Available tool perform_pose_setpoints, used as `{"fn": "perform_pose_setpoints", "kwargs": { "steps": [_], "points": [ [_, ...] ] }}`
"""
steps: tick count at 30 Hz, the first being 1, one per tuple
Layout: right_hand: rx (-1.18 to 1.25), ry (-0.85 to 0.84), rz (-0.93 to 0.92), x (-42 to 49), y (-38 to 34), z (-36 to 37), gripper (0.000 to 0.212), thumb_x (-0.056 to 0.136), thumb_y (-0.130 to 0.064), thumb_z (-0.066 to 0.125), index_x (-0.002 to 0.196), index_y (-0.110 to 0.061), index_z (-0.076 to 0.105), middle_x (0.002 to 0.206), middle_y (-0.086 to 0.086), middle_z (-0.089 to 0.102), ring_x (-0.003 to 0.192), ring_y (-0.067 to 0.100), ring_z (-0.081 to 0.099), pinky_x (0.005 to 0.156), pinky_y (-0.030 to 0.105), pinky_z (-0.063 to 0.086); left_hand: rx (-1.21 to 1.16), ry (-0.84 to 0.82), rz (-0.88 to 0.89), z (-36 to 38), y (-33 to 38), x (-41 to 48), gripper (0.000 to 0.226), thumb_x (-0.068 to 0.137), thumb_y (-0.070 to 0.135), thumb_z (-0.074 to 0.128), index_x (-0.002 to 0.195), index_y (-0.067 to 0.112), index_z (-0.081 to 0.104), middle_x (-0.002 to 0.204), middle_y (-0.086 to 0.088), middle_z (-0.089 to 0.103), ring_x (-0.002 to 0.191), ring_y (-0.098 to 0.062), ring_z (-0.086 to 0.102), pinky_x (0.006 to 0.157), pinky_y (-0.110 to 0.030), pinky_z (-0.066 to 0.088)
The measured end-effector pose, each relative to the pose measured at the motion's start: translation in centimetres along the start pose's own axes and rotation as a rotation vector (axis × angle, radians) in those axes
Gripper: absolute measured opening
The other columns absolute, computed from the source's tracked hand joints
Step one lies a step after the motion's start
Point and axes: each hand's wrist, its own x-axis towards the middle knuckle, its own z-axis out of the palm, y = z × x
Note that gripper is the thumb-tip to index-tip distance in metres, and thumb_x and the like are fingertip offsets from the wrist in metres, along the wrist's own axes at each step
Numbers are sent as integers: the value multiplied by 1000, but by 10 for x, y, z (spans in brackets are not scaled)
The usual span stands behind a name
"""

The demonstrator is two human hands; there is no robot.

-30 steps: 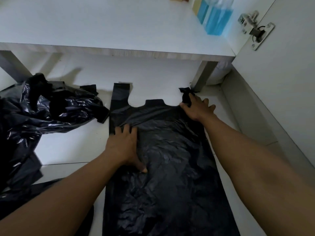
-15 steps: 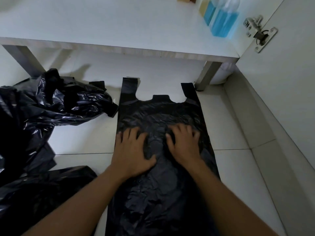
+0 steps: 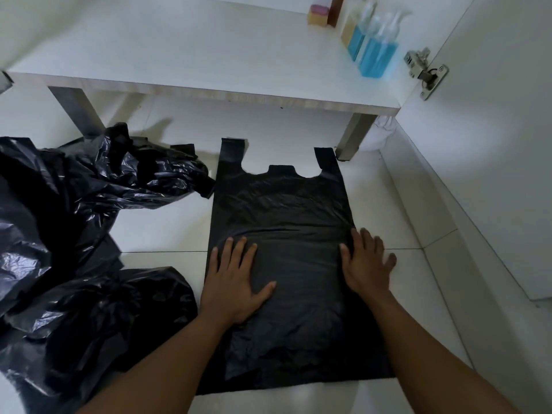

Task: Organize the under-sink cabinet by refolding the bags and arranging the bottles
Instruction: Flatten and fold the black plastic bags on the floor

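Flattening black T-shirt bag [image 3: 283,210] on floor tile [image 3: 167,234] before folding.
Likely best sweeping outward from centre, driving air out, squaring edges. Bag lying under both palms, open and flat, fingers straight: left hand [image 3: 233,282] pressing left-centre, right hand [image 3: 366,267] overlapping its right edge. Heap of crumpled black bags [image 3: 74,219] waiting at left.

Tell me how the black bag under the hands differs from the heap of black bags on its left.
The flat bag lies spread smooth, handles toward the cabinet; the heap of bags is crumpled and bunched. The left hand and right hand press on the flat bag; no hand touches the heap of bags. The flat bag looks matte; the heap of bags glints. Both are black plastic on the floor tiles.
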Motion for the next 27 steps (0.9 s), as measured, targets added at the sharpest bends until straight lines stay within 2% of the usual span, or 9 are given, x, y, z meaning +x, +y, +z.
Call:
{"fn": "perform_pose_setpoints", "kwargs": {
  "steps": [2,6,10,12,16,20,22,25,27],
  "points": [
    [21,84,-31,-11,4,-6,54,104,-51,27,153,-27,31,160,1,29,147,28,22,115,61,15,-6,-10,1,1,0,0,95,85,85,26,157,23,30,164,-4,24,154,-28,11,124,-53,6],
    [22,145,-364,-45,-27,4,37,101,-43,40,129,-27,58,132,-2,55,123,23,48,100,48,36,-30,-190,1,-13,1,6,107,77,90,30,161,26,11,168,-2,5,154,-27,-6,123,-51,-6],
    [-22,69,-309,-54,-37,3,31,103,-42,41,121,-26,60,127,-3,56,121,22,48,101,49,35,-35,-358,-16,-43,6,16,112,77,90,39,161,24,5,169,-3,-2,154,-28,-10,121,-57,-9],
    [-37,58,-280,-52,-50,-9,29,103,-41,39,113,-24,61,122,-1,58,118,24,48,101,49,32,-58,-317,-17,-66,4,18,105,80,85,42,160,25,9,168,-4,-1,154,-28,-9,120,-60,-7],
    [155,23,-406,-61,-123,-29,25,101,-35,48,115,-21,64,117,1,62,112,26,55,96,47,41,6,-88,-59,-131,-31,13,81,85,71,50,150,25,35,158,-5,33,147,-28,24,120,-55,14],
    [439,-281,-627,-101,-224,-28,31,98,-31,58,124,-15,65,118,4,68,107,20,63,94,35,50,109,-369,-341,-180,-103,-12,82,75,69,55,142,23,46,144,-4,50,132,-28,46,109,-52,32],
    [387,-460,-673,-123,-263,-22,40,97,-33,59,132,-15,60,125,5,66,111,22,63,94,33,51,111,-501,-427,-194,-129,-31,78,65,68,54,128,22,58,133,-3,59,122,-28,55,105,-53,35],
    [242,-553,-710,-143,-296,-8,54,92,-24,62,144,-17,48,140,9,56,124,28,55,100,37,48,106,-499,-404,-205,-147,-56,38,75,48,64,102,21,67,108,1,64,109,-25,57,104,-56,37],
    [281,-534,-678,-146,-306,-6,52,88,-20,65,138,-20,54,134,8,60,119,27,59,94,35,50,47,-463,-403,-212,-155,-64,21,81,38,69,94,21,64,94,3,55,101,-24,55,100,-48,43]
  ]
}}
